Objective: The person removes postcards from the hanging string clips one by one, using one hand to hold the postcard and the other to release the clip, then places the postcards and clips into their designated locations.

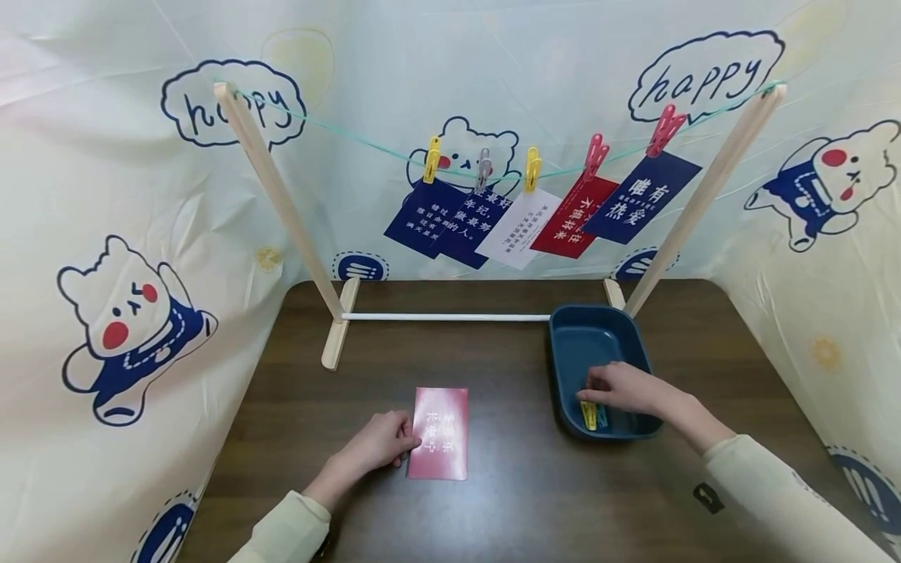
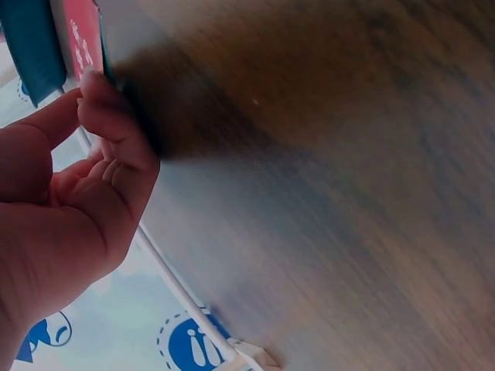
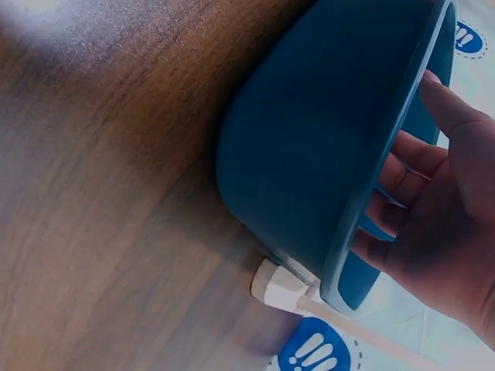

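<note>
A pink card [image 1: 443, 430] with white characters lies on the table, its left edge between the thumb and forefinger of my left hand [image 1: 380, 439]. In the left wrist view, the fingertips meet right at the edge of that card [image 2: 83, 39]. My right hand [image 1: 626, 389] reaches down into a dark blue bin [image 1: 563, 367], fingers bent and spread from the thumb. Just under its fingertips are a yellow clothespin [image 1: 589, 417] and a teal clothespin [image 1: 601, 416]. The right wrist view shows the hand [image 3: 448, 185] over the rim, fingertips hidden by the bin's wall.
A wooden frame with a left post [image 1: 281, 203] and a right post [image 1: 704, 203] carries a green string [image 1: 352, 138]. Several cards, such as a white card [image 1: 519, 229] and a red card [image 1: 573, 219], hang there by clothespins. A white rod [image 1: 443, 317] crosses the frame's base.
</note>
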{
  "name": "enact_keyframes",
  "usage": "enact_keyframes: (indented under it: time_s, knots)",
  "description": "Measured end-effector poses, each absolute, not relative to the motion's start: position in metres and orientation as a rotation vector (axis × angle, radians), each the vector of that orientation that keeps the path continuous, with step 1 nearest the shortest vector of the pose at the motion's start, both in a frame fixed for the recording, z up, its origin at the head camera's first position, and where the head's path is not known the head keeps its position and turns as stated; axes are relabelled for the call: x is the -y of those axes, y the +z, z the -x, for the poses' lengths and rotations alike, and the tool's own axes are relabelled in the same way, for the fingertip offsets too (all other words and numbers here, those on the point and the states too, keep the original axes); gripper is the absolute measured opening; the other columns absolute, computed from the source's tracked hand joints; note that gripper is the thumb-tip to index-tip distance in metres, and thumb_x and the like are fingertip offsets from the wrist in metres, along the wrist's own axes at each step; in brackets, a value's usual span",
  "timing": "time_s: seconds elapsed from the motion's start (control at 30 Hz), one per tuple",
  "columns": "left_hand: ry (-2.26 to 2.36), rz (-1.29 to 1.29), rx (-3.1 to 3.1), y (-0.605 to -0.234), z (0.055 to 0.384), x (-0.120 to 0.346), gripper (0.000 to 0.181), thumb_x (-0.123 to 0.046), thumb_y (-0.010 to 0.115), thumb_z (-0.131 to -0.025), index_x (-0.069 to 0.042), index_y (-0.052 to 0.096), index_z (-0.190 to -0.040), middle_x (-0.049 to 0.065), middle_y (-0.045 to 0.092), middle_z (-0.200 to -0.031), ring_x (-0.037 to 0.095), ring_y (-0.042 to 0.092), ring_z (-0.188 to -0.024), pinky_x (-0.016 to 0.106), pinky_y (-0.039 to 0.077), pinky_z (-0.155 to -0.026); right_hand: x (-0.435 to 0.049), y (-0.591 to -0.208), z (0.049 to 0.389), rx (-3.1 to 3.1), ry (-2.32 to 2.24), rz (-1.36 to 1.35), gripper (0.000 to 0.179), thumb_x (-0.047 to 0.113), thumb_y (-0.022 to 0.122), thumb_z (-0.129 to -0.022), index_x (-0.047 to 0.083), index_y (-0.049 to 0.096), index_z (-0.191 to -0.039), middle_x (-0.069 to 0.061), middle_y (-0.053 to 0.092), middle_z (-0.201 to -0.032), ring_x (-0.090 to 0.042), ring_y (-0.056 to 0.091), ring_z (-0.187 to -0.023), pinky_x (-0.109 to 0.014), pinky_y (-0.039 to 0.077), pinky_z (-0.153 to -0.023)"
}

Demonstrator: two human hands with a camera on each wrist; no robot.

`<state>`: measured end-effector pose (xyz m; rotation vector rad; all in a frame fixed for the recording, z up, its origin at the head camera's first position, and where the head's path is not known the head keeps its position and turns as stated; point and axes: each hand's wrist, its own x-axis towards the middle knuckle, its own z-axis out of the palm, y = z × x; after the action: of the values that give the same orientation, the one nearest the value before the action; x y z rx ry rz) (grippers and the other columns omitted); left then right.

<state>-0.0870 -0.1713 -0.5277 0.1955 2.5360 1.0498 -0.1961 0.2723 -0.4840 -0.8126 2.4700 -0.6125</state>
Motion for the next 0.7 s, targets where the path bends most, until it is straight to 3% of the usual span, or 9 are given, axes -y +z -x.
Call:
enact_keyframes:
  time_s: [0.33,0.7]
  knots:
    - [1.079,-0.142,-2.525,-0.529,0.087,0.169,0.026,-0.013,0.077,-0.095,-0.01,0.056,-0.081,0.002,0.059,-0.062,0.014,0.058,-0.049,0.025,0.043,-0.046,-0.276,-0.492,0.196,-2.496,-0.64,0.855,0.028,0.037,0.067,-0.102,0.009,0.071,-0.104,0.006,0.07,-0.086,-0.003,0.059,-0.07,-0.024,0.053,-0.065]
    - [1.141,-0.23,-2.535,-0.525,0.092,0.179,0.022,-0.011,0.079,-0.093,-0.008,0.058,-0.085,0.001,0.061,-0.063,0.016,0.06,-0.051,0.025,0.047,-0.048,-0.272,-0.486,0.191,-2.635,-0.624,0.878,0.021,0.034,0.069,-0.101,0.013,0.072,-0.106,0.005,0.068,-0.096,-0.009,0.06,-0.084,-0.028,0.056,-0.074]
